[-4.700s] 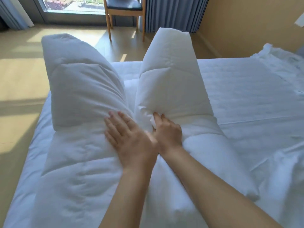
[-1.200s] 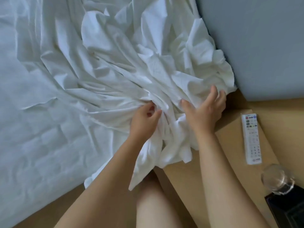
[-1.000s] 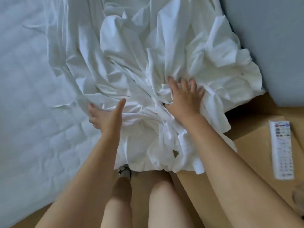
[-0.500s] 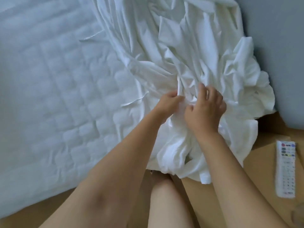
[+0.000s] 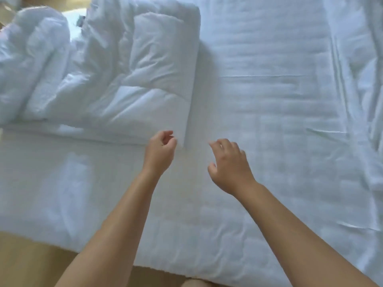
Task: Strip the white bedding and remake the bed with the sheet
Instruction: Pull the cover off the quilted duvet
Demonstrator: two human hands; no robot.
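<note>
A folded white duvet [image 5: 128, 79] lies bunched on the bed's far left part. The bare quilted mattress cover [image 5: 265, 104] fills the middle. The crumpled white sheet [image 5: 371, 83] lies in a strip along the right edge. My left hand [image 5: 160, 151] hovers just in front of the duvet's near right corner, fingers loosely curled, holding nothing. To its right, my right hand [image 5: 230, 164] hangs over the mattress cover with bent, spread fingers, also holding nothing.
The bed's near edge runs along the bottom, with tan wooden floor [image 5: 31, 264] below it at the lower left. My knee [image 5: 194, 283] shows at the bottom edge.
Both hands have let go of the crumpled sheet. My view has swung left from the headboard corner and nightstand to the middle of the bed, and the duvet is now in sight.
</note>
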